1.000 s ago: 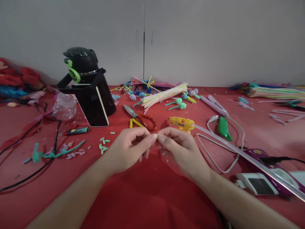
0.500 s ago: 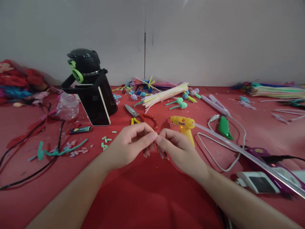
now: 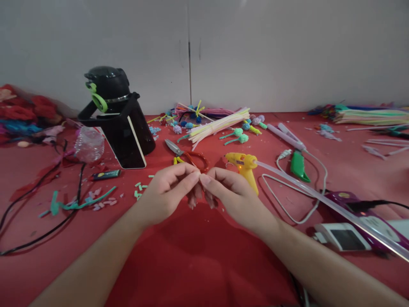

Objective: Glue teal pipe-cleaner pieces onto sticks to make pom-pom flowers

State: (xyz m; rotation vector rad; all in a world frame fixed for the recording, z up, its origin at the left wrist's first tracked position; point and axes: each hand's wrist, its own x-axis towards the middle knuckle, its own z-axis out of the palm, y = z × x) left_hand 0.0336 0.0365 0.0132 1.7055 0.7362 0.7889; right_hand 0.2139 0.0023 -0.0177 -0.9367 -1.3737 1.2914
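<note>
My left hand (image 3: 171, 189) and my right hand (image 3: 231, 194) meet over the red table, thumbs and index fingers pinched tip to tip. Whatever lies between the fingertips is too small or too hidden to name. Just behind the fingers lie pliers-like cutters (image 3: 174, 148) with red and yellow handles, partly covered by my left hand. A yellow hot glue gun (image 3: 246, 164) rests right behind my right hand, a long clear glue stick (image 3: 287, 182) sticking out of its back. Small green cut pieces (image 3: 138, 187) are scattered beside my left hand.
At the left stand a black bottle (image 3: 140, 123) and a phone (image 3: 124, 143) in a holder. Pipe cleaners (image 3: 220, 126) lie at the back, with green pompom pieces (image 3: 238, 135) nearby. A pale purple flat iron (image 3: 286, 135), white cable (image 3: 277, 202) and purple power strip (image 3: 345, 200) occupy the right.
The whole view has shifted slightly, so things appear a little further left. Both hands keep their fingertips together, with hardly any change in pose.
</note>
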